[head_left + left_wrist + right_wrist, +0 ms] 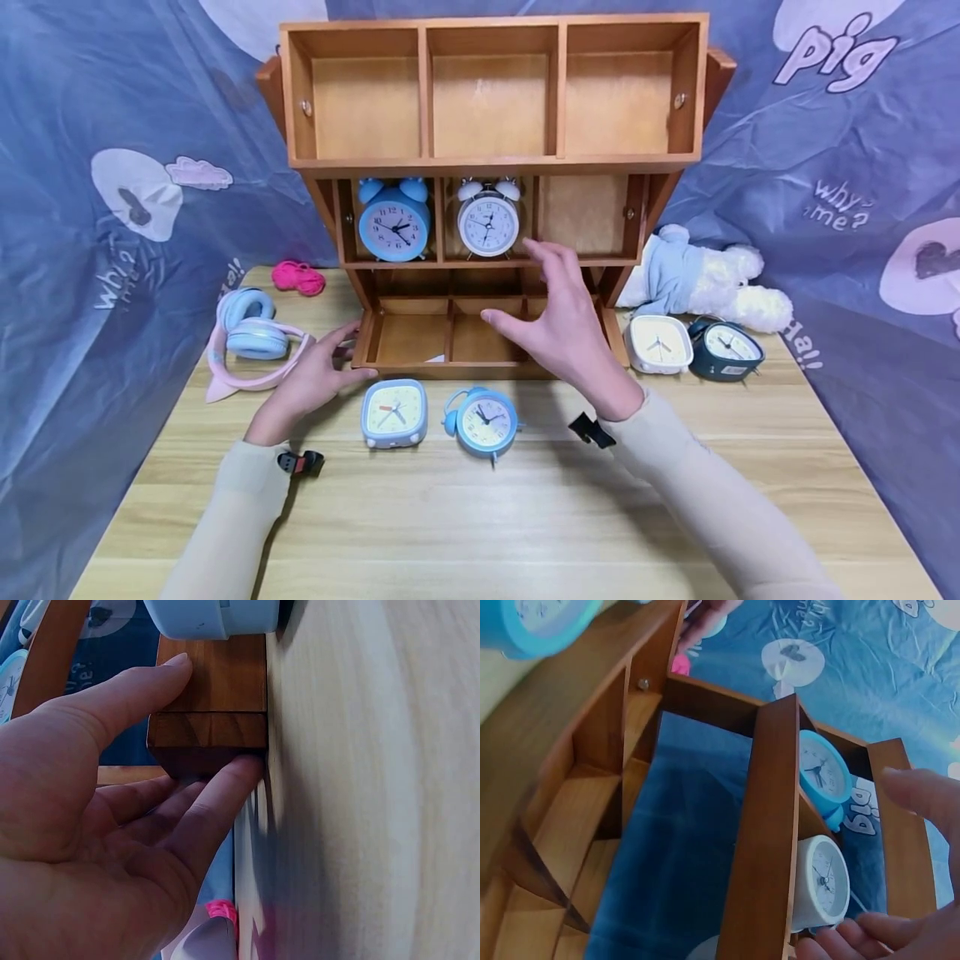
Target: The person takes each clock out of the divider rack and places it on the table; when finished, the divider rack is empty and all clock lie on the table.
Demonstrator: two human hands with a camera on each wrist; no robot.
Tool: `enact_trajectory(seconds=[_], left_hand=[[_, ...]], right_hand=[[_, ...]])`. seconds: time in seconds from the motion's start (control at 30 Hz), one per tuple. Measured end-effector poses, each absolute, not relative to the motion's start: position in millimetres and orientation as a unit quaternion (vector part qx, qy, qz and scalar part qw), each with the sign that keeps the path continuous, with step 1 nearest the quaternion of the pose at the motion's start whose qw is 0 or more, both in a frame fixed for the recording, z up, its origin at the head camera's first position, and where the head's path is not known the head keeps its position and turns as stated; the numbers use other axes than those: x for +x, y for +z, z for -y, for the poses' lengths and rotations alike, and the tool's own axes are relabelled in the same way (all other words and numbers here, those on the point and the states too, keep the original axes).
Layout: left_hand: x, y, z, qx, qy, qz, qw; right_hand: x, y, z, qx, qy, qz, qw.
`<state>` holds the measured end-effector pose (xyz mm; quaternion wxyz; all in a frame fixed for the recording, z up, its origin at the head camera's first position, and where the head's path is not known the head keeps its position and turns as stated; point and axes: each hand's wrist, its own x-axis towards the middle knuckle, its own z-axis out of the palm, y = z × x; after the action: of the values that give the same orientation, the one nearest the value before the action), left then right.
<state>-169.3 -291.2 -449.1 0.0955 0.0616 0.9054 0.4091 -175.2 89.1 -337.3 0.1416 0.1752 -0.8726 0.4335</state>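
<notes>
Gripping the shelf, the left hand should brace firmly, and the right hand, fingers spread, avoid bumping the white clock.

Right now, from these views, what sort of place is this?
Probably a staged tabletop set indoors: wrinkled printed fabric behind and beside a wood-grain table, a tiered wooden shelf, and several alarm clocks.
</notes>
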Motion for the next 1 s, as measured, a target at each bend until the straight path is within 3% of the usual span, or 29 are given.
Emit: enact_trajectory(seconds=[0.57, 1.0], left_hand=[[-168, -449, 292, 0.06, 0.412, -0.904, 0.096], [-169, -449, 292, 0.058, 0.415, -0.903, 0.099]], right_hand=[[-217, -332, -60, 0.15, 0.443, 0.837, 0.285], [-231, -338, -38, 0.15, 0.419, 0.824, 0.35]])
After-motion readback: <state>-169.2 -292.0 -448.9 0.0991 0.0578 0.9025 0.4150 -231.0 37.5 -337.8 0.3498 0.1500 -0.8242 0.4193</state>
